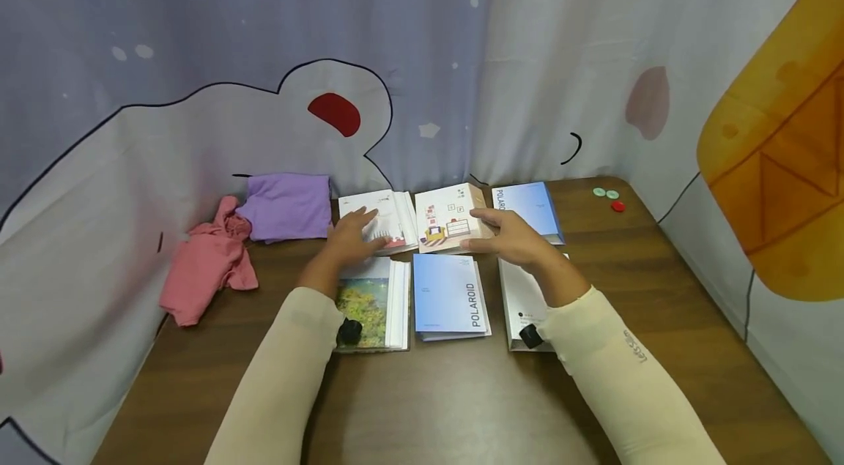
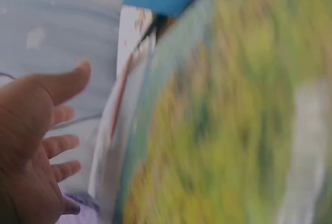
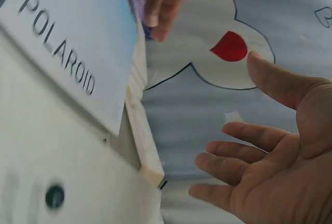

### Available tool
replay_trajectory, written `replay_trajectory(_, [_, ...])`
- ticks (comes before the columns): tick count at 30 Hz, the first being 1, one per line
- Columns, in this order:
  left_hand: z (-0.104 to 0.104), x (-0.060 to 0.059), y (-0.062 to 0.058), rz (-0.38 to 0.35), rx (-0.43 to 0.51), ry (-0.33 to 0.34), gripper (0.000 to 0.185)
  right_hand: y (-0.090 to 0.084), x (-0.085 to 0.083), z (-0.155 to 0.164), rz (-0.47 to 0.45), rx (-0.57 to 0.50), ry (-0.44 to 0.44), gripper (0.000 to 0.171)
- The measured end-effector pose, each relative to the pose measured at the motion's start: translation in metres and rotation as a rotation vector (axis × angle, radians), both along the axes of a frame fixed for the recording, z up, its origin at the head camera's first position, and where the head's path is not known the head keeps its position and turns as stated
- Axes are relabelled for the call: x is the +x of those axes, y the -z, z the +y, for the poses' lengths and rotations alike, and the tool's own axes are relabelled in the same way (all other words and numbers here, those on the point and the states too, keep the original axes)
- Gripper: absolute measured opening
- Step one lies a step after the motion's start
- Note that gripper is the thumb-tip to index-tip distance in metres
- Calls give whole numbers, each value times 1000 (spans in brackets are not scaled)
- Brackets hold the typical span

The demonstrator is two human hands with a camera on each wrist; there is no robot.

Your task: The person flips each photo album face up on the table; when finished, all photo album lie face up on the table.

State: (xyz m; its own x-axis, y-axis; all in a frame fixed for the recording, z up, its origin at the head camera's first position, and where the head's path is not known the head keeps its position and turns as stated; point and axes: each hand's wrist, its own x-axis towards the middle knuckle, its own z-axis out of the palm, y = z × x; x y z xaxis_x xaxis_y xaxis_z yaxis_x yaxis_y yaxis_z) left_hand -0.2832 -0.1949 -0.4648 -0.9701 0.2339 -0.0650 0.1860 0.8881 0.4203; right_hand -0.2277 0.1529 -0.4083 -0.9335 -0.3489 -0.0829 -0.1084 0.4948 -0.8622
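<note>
Six thin books lie in two rows on the brown table (image 1: 461,392). My left hand (image 1: 359,227) is spread with straight fingers over the white book (image 1: 389,216) at the back left; contact is unclear. My right hand (image 1: 484,231) is open beside the right edge of the illustrated cream book (image 1: 445,227), holding nothing. Behind it lies a blue Polaroid book (image 1: 530,205). The front row has a landscape-cover book (image 1: 369,300), a blue POLAROID book (image 1: 448,296) and a white book (image 1: 521,300) partly under my right forearm. The right wrist view shows the open palm (image 3: 259,167) beside a POLAROID cover (image 3: 67,53).
A folded purple cloth (image 1: 288,205) and a crumpled pink cloth (image 1: 207,260) lie at the back left. Two green discs (image 1: 605,193) and a red one (image 1: 617,206) sit at the back right corner. A printed curtain (image 1: 264,47) closes off the table's back and sides.
</note>
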Motion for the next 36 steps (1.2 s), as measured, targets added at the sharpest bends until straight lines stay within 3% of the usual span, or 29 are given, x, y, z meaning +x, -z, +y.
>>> replay_trajectory(7, [43,6,-10,-15,118,82,85,-2,-12,22,-78,122,-31,83])
replay_trajectory(13, [71,10,-14,-25,134,104,83,-7,-28,19,-103,229,-82,83])
replay_trajectory(21, [98,11,-13,-74,140,124,85,15,-53,13,-127,333,-81,84])
replay_trajectory(26, [106,9,-8,-73,105,129,86,24,-61,12,-139,337,-91,88])
replay_trajectory(36, [117,10,11,-87,65,102,86,26,-66,17,-210,297,-140,94])
